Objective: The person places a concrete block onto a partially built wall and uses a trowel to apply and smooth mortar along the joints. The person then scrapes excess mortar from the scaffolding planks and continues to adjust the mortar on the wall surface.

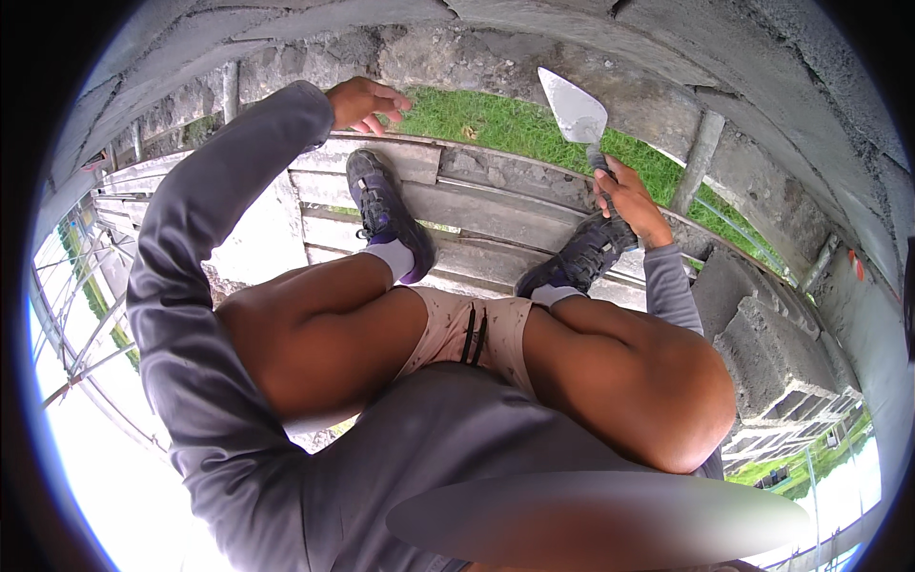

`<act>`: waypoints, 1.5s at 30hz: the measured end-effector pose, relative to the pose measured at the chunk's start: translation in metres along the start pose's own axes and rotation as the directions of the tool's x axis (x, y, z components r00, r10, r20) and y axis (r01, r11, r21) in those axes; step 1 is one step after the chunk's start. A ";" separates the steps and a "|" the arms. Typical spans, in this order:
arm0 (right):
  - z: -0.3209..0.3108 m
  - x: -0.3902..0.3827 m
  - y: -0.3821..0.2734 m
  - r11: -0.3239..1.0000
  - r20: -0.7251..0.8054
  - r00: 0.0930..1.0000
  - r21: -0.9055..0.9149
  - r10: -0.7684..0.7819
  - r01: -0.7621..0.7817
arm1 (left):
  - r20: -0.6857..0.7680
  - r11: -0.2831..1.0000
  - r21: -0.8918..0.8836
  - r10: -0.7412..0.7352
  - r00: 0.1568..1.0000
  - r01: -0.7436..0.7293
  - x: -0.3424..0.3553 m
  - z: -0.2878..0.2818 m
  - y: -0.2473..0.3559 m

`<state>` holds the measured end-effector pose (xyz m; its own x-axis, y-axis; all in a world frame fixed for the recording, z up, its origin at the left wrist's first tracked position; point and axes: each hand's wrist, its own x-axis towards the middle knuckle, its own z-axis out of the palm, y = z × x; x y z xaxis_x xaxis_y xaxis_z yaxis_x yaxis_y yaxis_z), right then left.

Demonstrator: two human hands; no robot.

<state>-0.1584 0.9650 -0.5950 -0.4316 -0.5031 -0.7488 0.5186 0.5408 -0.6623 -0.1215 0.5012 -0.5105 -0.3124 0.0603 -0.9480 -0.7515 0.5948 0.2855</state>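
My right hand [631, 198] grips the dark handle of a pointed trowel [576, 110], whose pale, mortar-smeared blade points up and away toward the block wall [457, 59]. Grass shows below, in the gap between wall and planks. Over on the left, my left hand [366, 103] reaches out beside the wall's lower part, its fingers loosely apart and holding nothing that I can see. My left shoe [381, 205] and right shoe [577, 255] rest on the wooden planks [486, 212], with my knees bent wide.
Concrete blocks [762, 343] are stacked on the right, close to my right knee. Upright metal posts [699, 160] stand between the planks and the wall. Scaffold poles [81, 319] rise at the far left. A strip of grass [477, 114] lies below the platform's far edge.
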 end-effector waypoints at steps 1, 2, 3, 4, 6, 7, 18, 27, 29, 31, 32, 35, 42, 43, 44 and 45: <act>-0.007 -0.010 0.000 0.998 -0.046 0.999 0.059 0.024 -0.021 | -0.007 0.999 0.022 -0.028 1.000 0.028 -0.002 -0.002 -0.007; -0.013 -0.016 -0.002 0.990 -0.035 0.999 0.142 0.003 0.002 | -0.014 0.997 0.045 -0.055 0.998 0.055 -0.004 -0.003 -0.014; -0.019 -0.018 -0.006 0.992 -0.068 0.995 0.105 0.071 -0.064 | -0.011 0.996 0.051 -0.072 0.997 0.072 -0.006 -0.007 -0.020; -0.020 -0.016 -0.010 0.993 -0.043 0.995 0.088 0.089 -0.085 | -0.030 0.995 0.055 -0.081 0.996 0.083 -0.009 -0.010 -0.026; -0.016 -0.003 -0.019 0.988 -0.007 0.996 0.127 0.084 -0.083 | -0.075 0.993 0.031 -0.111 0.991 0.113 -0.014 -0.015 -0.035; -0.007 0.015 -0.024 0.981 0.001 0.998 0.187 0.060 -0.059 | -0.096 0.993 0.016 -0.114 0.989 0.116 -0.015 -0.016 -0.038; 0.002 0.053 -0.006 0.663 -0.201 0.916 -0.743 -0.347 0.088 | 0.007 0.992 0.120 0.025 1.000 -0.025 0.017 0.007 0.000; 0.015 0.012 -0.010 0.634 -0.149 0.930 -0.766 -0.335 0.106 | 0.012 0.763 0.643 -0.090 0.996 0.061 0.174 0.063 0.055; 0.014 0.002 0.003 0.671 -0.187 0.928 -0.736 -0.323 0.085 | -0.306 0.838 0.528 0.038 0.951 0.136 0.225 0.088 0.055; 0.006 -0.006 0.013 0.736 -0.221 0.931 -0.673 -0.290 0.069 | -0.422 0.925 0.358 0.035 0.906 0.131 0.270 0.111 0.045; 0.000 -0.010 0.016 0.776 -0.241 0.936 -0.628 -0.258 0.052 | -0.378 0.962 0.240 -0.029 0.925 0.129 0.290 0.115 0.044; -0.020 -0.015 0.010 0.972 -0.222 0.975 -0.233 -0.014 -0.040 | 0.078 0.997 -0.028 -0.068 0.995 0.071 0.292 0.118 0.006; 0.002 0.057 -0.018 0.970 -0.103 0.989 0.230 0.109 -0.083 | 0.273 0.960 0.279 -0.109 0.956 0.029 0.152 0.066 0.016; 0.007 0.070 -0.018 0.940 -0.096 0.995 0.340 0.040 -0.005 | 0.206 0.913 0.406 -0.126 0.970 0.033 0.138 0.050 0.027; 0.012 0.077 -0.014 0.979 -0.152 0.985 0.199 0.084 -0.053 | 0.154 0.853 0.521 -0.136 0.979 0.036 0.125 0.036 0.034; 0.017 0.080 -0.011 0.996 -0.189 0.980 0.066 0.064 -0.053 | 0.079 0.860 0.508 -0.097 0.992 0.044 0.113 0.025 0.037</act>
<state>-0.1863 0.9075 -0.6475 -0.5289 -0.3311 -0.7814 0.5883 0.5207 -0.6188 -0.1699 0.5505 -0.6101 -0.1912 0.0652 -0.9794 -0.3645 0.9217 0.1326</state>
